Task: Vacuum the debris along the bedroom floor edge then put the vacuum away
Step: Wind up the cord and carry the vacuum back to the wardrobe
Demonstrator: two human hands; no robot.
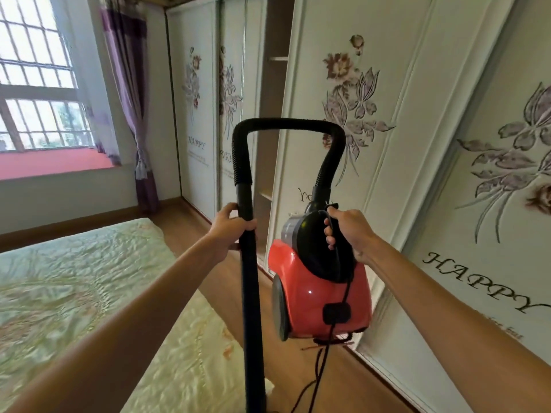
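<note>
My right hand (347, 231) grips the vacuum (313, 296) at its top, frame centre, likely heavy; my left hand (229, 226) holds the stiff tube (250, 293).

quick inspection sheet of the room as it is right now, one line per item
surface: wooden floor between bed and wardrobe; no debris visible
job's things: red vacuum lifted off the floor; black hose loops over to the wand
clutter: nothing seen
grippers: left hand grips the wand; right hand grips the vacuum's handle
cables: black cord hangs from the right hand, past the plug, toward the floor
surroundings: bed on the left; floral wardrobe doors on the right, one gap open; window; purple curtain
</note>
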